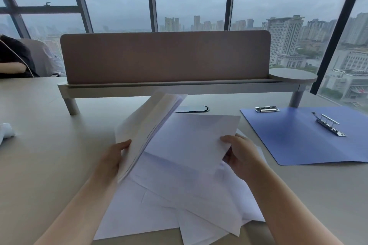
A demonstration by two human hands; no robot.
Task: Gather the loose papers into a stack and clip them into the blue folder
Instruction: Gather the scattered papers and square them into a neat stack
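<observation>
White paper stack (147, 125) gripped upright by left hand (111, 159); single sheet (191, 141) pinched by right hand (242, 157); loose papers (179, 205) spread on table (39, 145); blue folder (304, 139) laid open at right, apart

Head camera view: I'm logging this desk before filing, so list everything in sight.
blue folder: one, blue, open flat, right on the desk.
metal clips: two, silver, on the folder.
loose papers: several, white, scattered, desk centre.
gathered stack: one, white, raised in the left hand.
single sheet: one, white, in the right hand.
desk divider: one, brown, behind.
left hand: grips the stack.
right hand: pinches the sheet.
</observation>
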